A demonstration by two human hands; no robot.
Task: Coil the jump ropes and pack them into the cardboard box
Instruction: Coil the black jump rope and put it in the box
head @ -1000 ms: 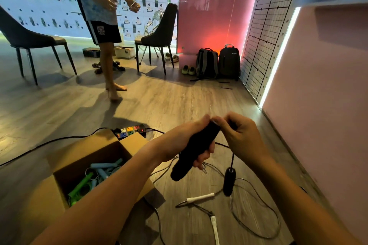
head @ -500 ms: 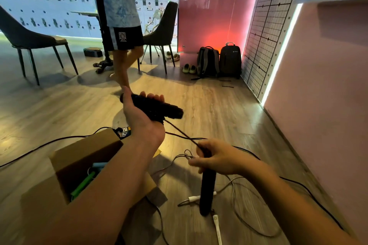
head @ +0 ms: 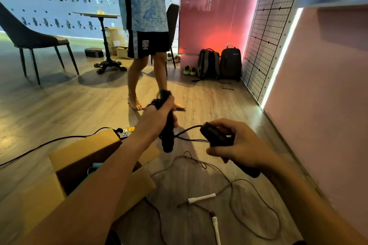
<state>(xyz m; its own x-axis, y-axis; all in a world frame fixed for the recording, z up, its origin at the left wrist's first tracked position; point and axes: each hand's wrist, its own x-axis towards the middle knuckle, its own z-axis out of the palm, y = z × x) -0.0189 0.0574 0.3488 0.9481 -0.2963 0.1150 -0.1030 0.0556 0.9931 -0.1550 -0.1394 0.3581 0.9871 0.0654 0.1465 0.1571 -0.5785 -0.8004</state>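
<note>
Wood floor [head: 59, 109] has plenty of open room ahead, but the pink wall [head: 328, 105] runs close along my right arm. One barefoot person [head: 147, 6] stands just past my hands. Two chairs [head: 29, 36], one open cardboard box [head: 85, 145] at lower left under my left arm, two backpacks [head: 208, 63] by the far wall.

One black jump rope [head: 187, 129], up in the air: left grip [head: 159, 113] wrapped round one handle [head: 168, 141], right grip [head: 237, 143] curled round the other handle [head: 214, 135], cord slack between. A second jump rope [head: 201, 198] with two white handles [head: 216, 226] lies loose on the floor right of the box. The shorts badge [head: 145, 44] is too blurry to read.
</note>
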